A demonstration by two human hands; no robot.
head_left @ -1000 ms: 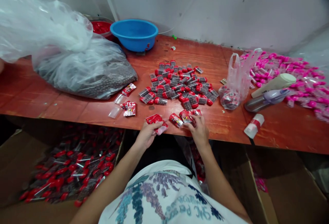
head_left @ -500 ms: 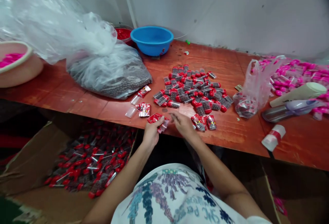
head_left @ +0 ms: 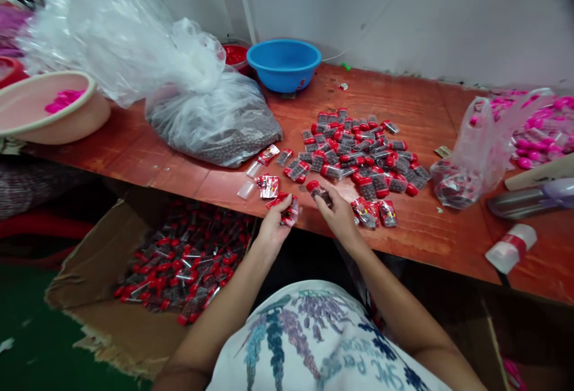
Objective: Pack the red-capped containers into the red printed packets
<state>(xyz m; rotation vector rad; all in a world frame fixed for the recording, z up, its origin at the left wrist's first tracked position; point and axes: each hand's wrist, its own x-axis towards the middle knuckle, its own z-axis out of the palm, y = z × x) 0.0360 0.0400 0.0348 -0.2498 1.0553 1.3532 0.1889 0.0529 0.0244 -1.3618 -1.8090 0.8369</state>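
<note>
My left hand [head_left: 274, 226] is closed around red printed packets [head_left: 287, 204] at the table's front edge. Just to the right, my right hand [head_left: 338, 216] grips a small red-capped bottle [head_left: 319, 192] of dark beads between thumb and fingers. Beyond it spreads a pile of similar bottles [head_left: 368, 152]. Beside my left hand lie another red packet [head_left: 268, 186] and a clear plastic piece [head_left: 246, 189]. More red packets [head_left: 387, 213] rest to the right of my right hand, which partly hides some of them.
A large clear bag of dark beads [head_left: 215, 122] sits left of the pile, with a blue basin [head_left: 284, 68] behind. A cardboard box [head_left: 85, 277] below holds many red-capped bottles. To the right are a plastic bag [head_left: 466, 158], a flask [head_left: 515, 199] and a white roll [head_left: 511, 249].
The view has swung left. My right hand, which had no bottle in it before, now grips a red-capped bottle near the pile. My left hand keeps hold of the red packets.
</note>
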